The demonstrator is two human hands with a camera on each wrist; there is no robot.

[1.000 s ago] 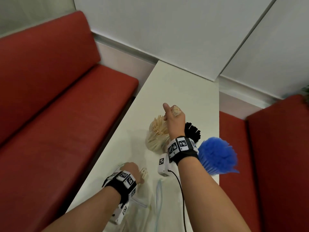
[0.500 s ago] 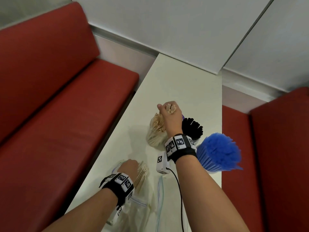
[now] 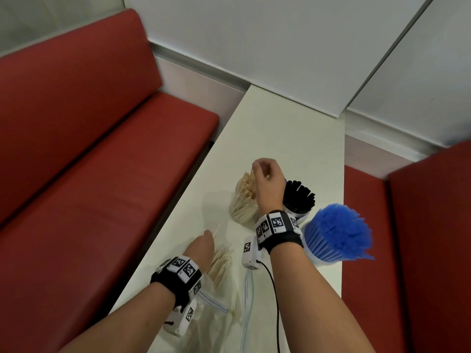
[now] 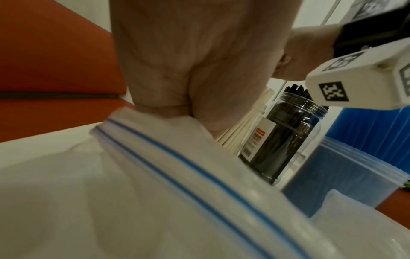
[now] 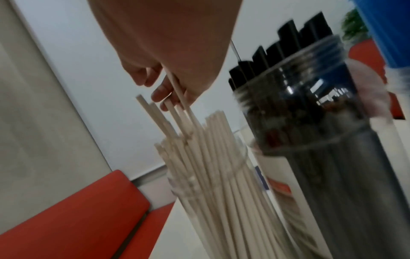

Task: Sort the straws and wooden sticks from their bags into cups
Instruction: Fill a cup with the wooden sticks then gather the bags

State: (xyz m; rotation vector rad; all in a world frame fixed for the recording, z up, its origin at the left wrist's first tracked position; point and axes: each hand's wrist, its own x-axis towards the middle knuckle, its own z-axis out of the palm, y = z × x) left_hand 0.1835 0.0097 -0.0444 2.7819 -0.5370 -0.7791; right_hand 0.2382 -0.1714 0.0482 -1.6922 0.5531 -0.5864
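Cream paper straws (image 5: pixel 213 157) stand in a clear cup (image 3: pixel 242 212) on the white worktop (image 3: pixel 280 128); the right hand (image 3: pixel 267 179) pinches a few tops. Left hand (image 3: pixel 201 248) rests beside loose sticks (image 3: pixel 220 263); its fingers' state is hidden.

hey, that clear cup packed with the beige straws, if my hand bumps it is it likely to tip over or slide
The clear cup looks tall and narrow, so a bump near the rim would probably tip it rather than slide it. The beige straws stand well above its rim and lean to one side, likely adding top weight. The right hand at their tips could lever it over.
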